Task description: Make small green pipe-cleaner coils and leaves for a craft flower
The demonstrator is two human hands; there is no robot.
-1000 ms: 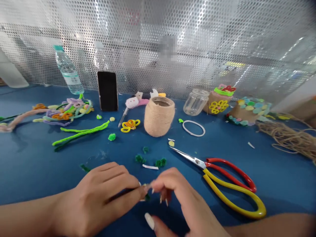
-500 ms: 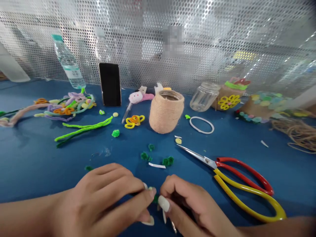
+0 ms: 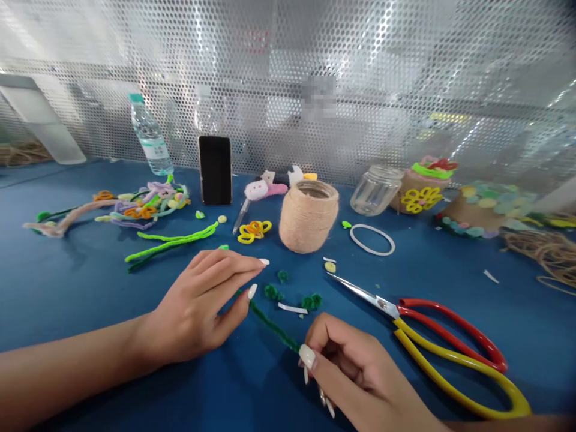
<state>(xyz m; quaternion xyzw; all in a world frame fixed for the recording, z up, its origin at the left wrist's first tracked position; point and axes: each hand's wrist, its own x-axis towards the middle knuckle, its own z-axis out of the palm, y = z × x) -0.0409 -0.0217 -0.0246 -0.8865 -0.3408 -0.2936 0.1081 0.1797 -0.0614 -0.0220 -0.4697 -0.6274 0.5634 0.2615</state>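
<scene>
A dark green pipe cleaner [image 3: 275,329] runs slantwise between my two hands. Its near end is pinched between the thumb and fingers of my right hand [image 3: 355,372]. My left hand [image 3: 211,300] is at the far end, its fingers stretched out and the thumb apart from them; the pipe cleaner passes behind that thumb, and its far end is mostly hidden. Just beyond the hands lie small dark green curled pieces [image 3: 311,301] and a white strip [image 3: 292,308]. To the right, long-bladed scissors [image 3: 382,304] with red and yellow handles lie partly spread.
A twine-wrapped jar [image 3: 308,219] stands mid-table, with a clear glass jar [image 3: 375,192] and decorated jars [image 3: 420,189] to its right. A phone [image 3: 216,171], a water bottle [image 3: 150,138] and bright green pipe cleaners [image 3: 175,239] are at left. A perforated metal screen [image 3: 252,72] rises behind.
My left hand has moved up and away from my right, its fingers straightening, so the green pipe cleaner now shows between them. My right hand keeps its pinch. The view has shifted slightly.
</scene>
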